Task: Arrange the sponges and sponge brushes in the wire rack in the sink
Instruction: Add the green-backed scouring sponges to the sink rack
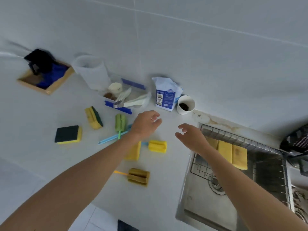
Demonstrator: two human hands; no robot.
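Note:
The wire rack sits in the sink at the right, with yellow sponges lined up inside it. On the counter lie two green-and-yellow sponges, a plain yellow sponge partly under my left forearm, and sponge brushes: green, yellow and olive. My left hand hovers open over the counter above the brushes. My right hand is open and empty near the rack's left end.
At the back of the counter stand a white paper cup, a blue-and-white bag, a clear box with blue clips, a translucent jug and a wooden tray. A dark object sits at the far right.

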